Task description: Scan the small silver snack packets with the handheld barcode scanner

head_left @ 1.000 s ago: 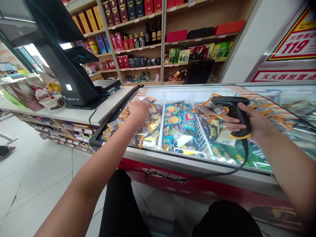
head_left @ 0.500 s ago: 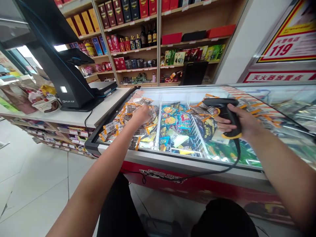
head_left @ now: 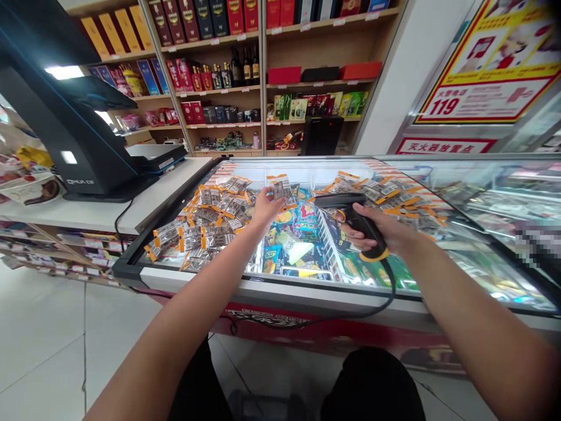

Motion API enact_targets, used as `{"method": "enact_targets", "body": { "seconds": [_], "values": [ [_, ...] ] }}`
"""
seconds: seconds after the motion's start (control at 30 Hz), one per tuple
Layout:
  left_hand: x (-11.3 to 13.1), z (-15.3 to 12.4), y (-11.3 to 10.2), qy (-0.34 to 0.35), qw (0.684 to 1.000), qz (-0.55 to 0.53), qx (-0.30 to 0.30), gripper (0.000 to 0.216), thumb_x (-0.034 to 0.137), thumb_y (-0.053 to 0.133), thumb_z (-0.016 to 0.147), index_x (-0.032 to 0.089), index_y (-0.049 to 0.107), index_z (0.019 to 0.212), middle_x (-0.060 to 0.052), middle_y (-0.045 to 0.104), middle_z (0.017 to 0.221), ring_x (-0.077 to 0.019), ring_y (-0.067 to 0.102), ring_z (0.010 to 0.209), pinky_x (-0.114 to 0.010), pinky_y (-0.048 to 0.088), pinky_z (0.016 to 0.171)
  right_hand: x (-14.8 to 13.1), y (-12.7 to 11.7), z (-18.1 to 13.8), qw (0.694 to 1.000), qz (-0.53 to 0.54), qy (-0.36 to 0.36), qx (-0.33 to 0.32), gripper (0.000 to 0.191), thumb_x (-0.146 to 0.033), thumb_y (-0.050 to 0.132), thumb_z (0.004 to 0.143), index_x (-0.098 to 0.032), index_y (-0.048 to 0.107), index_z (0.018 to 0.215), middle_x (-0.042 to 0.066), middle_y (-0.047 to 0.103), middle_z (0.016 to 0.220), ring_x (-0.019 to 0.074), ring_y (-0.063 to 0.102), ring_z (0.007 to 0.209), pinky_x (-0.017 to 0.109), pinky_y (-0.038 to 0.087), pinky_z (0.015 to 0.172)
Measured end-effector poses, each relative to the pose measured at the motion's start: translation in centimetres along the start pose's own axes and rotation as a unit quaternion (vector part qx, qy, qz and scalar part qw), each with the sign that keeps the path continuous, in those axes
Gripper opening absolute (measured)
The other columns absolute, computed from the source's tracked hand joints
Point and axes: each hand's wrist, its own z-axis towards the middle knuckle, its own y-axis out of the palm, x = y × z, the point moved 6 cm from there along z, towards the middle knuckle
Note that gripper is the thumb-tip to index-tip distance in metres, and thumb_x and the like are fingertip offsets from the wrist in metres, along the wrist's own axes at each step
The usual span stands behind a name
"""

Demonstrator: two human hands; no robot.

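Observation:
Between the fingers of my left hand (head_left: 267, 207) is a small snack packet (head_left: 283, 188) with orange ends and a printed label, held up above the freezer's glass top. My right hand (head_left: 372, 231) is wrapped round a black and yellow barcode scanner (head_left: 344, 202), whose head points left toward the packet. A cable hangs from the scanner's handle. To the left, a heap of similar packets (head_left: 205, 213) lies on the glass. Another pile of packets (head_left: 390, 193) is spread on the right, behind the scanner.
Under the glass of the chest freezer (head_left: 184, 278) lie colourful frozen goods. A counter (head_left: 162, 196) on the left carries a black checkout machine (head_left: 83, 134) and a bowl (head_left: 33, 190). Shelves (head_left: 210, 90) with boxes and bottles stand behind.
My left hand has come away from the left heap, moving right with a packet in its fingers. The scanner stays in my right hand. The view has turned slightly right.

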Motion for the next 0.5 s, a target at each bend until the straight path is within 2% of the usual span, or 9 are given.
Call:
{"method": "enact_targets", "body": {
  "seconds": [0.17, 0.3, 0.5],
  "values": [
    [-0.16, -0.52, 0.10, 0.011, 0.999, 0.044, -0.013, 0.044, 0.014, 0.081, 0.096, 0.022, 0.065, 0.137, -0.014, 0.081, 0.130, -0.0233, 0.080, 0.115, -0.030, 0.065, 0.087, 0.33, 0.01, 0.20, 1.000, -0.010, 0.016, -0.002, 0.061, -0.079, 0.084, 0.096, -0.023, 0.062, 0.102, -0.006, 0.052, 0.066, 0.0042, 0.028, 0.042, 0.020, 0.027, 0.043],
    [-0.17, -0.64, 0.28, 0.012, 0.998, 0.057, -0.022, 0.047, 0.016, 0.083, 0.097, 0.022, 0.066, 0.141, -0.016, 0.081, 0.132, -0.0237, 0.080, 0.112, -0.032, 0.065, 0.089, 0.09, 0.17, 0.16, 1.000, 0.002, -0.012, -0.023, 0.058, -0.077, 0.080, 0.100, -0.024, 0.059, 0.107, -0.007, 0.050, 0.065, 0.0050, 0.023, 0.041, 0.022, 0.024, 0.041],
    [-0.58, -0.54, 0.41, 0.008, 0.998, 0.054, -0.029, 0.051, 0.017, 0.084, 0.098, 0.022, 0.065, 0.145, -0.016, 0.081, 0.134, -0.0234, 0.081, 0.107, -0.036, 0.067, 0.092, 0.16, 0.23, -0.10, 0.999, 0.022, -0.008, -0.022, 0.053, -0.073, 0.075, 0.106, -0.023, 0.058, 0.108, -0.006, 0.052, 0.068, 0.0041, 0.026, 0.043, 0.019, 0.025, 0.042]
  ]
}}
